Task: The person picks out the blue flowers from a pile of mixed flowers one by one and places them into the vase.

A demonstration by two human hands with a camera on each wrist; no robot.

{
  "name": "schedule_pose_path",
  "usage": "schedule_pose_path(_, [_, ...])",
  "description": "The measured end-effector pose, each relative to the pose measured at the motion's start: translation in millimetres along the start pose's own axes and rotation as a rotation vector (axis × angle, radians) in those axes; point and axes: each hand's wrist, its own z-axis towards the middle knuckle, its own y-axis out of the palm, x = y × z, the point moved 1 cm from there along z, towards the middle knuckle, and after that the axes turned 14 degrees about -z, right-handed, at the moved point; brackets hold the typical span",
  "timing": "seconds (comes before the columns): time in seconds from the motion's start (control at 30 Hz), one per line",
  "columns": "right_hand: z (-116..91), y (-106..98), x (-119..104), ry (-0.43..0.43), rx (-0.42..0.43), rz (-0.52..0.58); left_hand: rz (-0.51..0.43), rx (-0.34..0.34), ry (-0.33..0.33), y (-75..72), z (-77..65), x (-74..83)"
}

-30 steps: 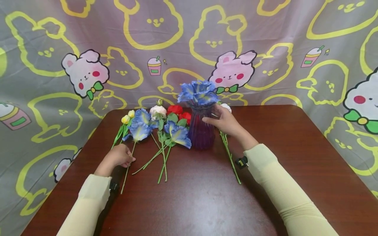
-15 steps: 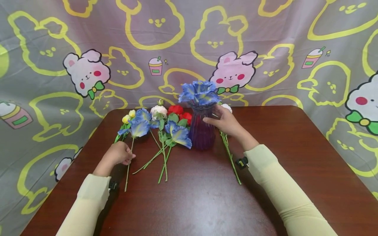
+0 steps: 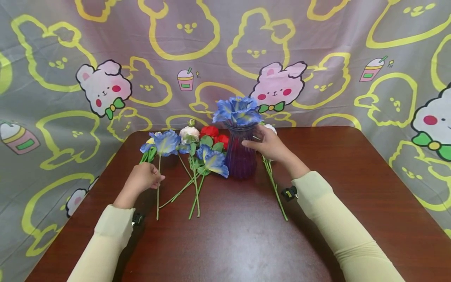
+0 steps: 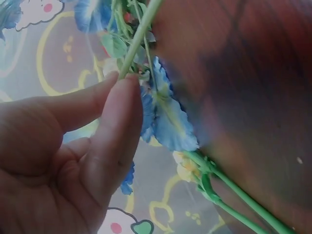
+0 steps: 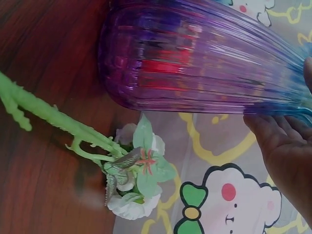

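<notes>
My left hand (image 3: pixel 142 177) pinches the thin green stem (image 4: pixel 141 36) of a blue artificial flower (image 3: pixel 166 141) between thumb and fingertips. The stem's lower end points toward me, and its ruffled head overlaps yellow tulips in the head view. A ribbed purple glass vase (image 3: pixel 240 158) stands upright at the table's middle back, a blue bloom (image 3: pixel 237 111) filling its mouth. Around the vase's neck, from the right, my right hand (image 3: pixel 269 144) grips with thumb in front; its other fingers are partly hidden behind. The right wrist view shows the vase body (image 5: pixel 165 58) sideways.
Left of the vase lie another blue flower (image 3: pixel 212 161), a pale pink rose (image 3: pixel 189 134) and red flowers (image 3: pixel 209 131), their stems crossing. White flowers (image 5: pixel 134 202) with a long green stem (image 3: pixel 274 184) lie right of it. A patterned curtain (image 3: pixel 211 47) hangs behind the table (image 3: pixel 225 243).
My left hand has moved slightly away from me and right, bringing the blue flower with it. Its stem has swung straighter, and its head now covers more of the tulips. The right hand stays put.
</notes>
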Motion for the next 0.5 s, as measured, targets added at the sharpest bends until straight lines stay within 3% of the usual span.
schedule_pose_path(0.33, [-1, -2, -6, 0.002, 0.013, -0.03, -0.076, 0.109, 0.116, 11.3, 6.2, 25.1])
schedule_pose_path(0.5, [-4, -4, -11, 0.029, 0.052, -0.098, -0.122, 0.136, 0.177, 18.1, 7.8, 36.6])
